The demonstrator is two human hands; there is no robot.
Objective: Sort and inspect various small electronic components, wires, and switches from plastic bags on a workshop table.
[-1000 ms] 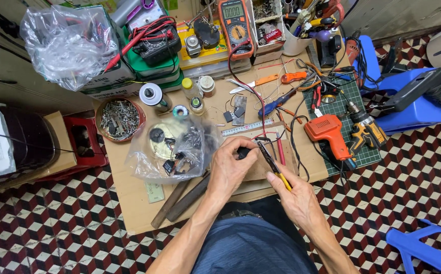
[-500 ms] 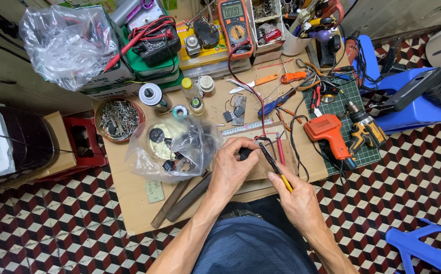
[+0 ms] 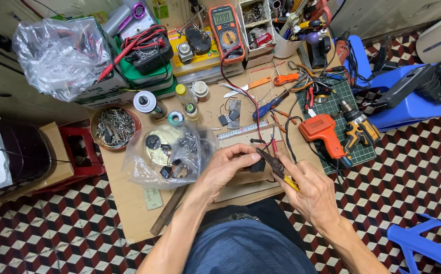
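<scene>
The left hand [image 3: 225, 170] pinches a small black part [image 3: 257, 165] at its fingertips, while the right hand [image 3: 309, 195] grips yellow-handled pliers [image 3: 276, 167] whose tips meet it. It looks like mid-trimming work; the next squeeze needs a steady part.

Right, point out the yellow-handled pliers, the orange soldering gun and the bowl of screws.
yellow-handled pliers [image 3: 276, 167], head view, on the dark jaws above the right hand.
orange soldering gun [image 3: 321, 131], head view, on its orange body on the green mat.
bowl of screws [image 3: 96, 117], head view, on its brown rim.
</scene>
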